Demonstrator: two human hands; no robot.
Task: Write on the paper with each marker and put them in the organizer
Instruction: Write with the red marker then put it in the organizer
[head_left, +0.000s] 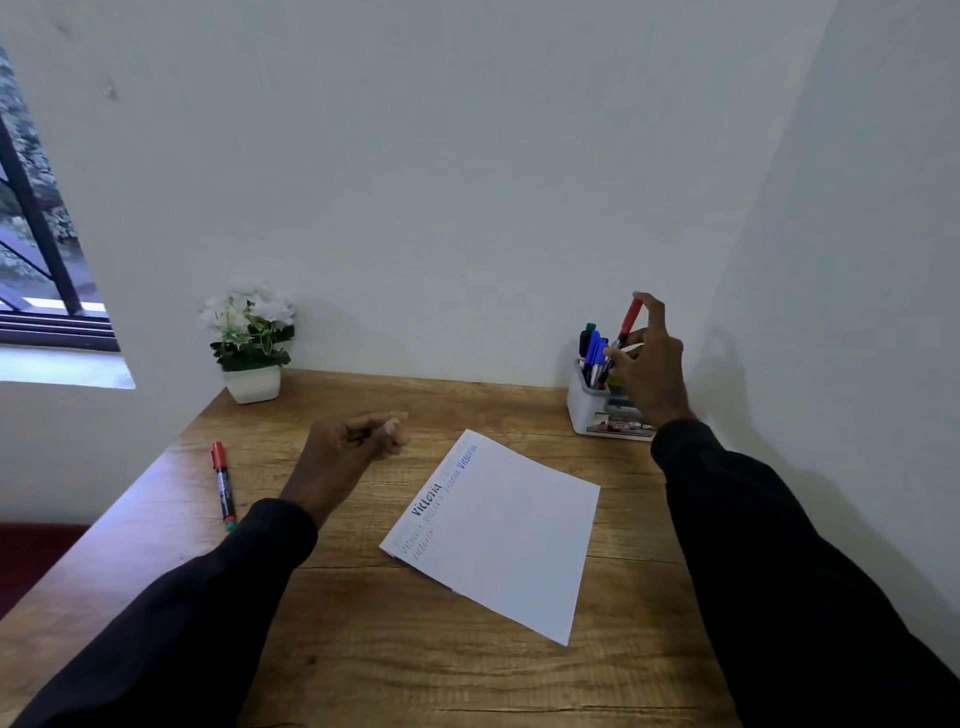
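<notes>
A white sheet of paper (501, 535) lies tilted on the wooden desk (363, 649), with several written words along its upper left edge. At the back right stands a white organizer (584, 402) with several markers (592, 351) upright in it. My right hand (649, 364) pinches a red-capped marker (627, 322) between thumb and fingertip, its lower end inside the organizer. My left hand (353, 447) hovers over the desk left of the paper, fingers loosely curled, holding nothing. Another red-capped marker (223, 486) lies on the desk at the left.
A white pot of white flowers (249, 338) stands at the desk's back left corner. White walls close the back and right sides. A window (31, 249) is at the far left.
</notes>
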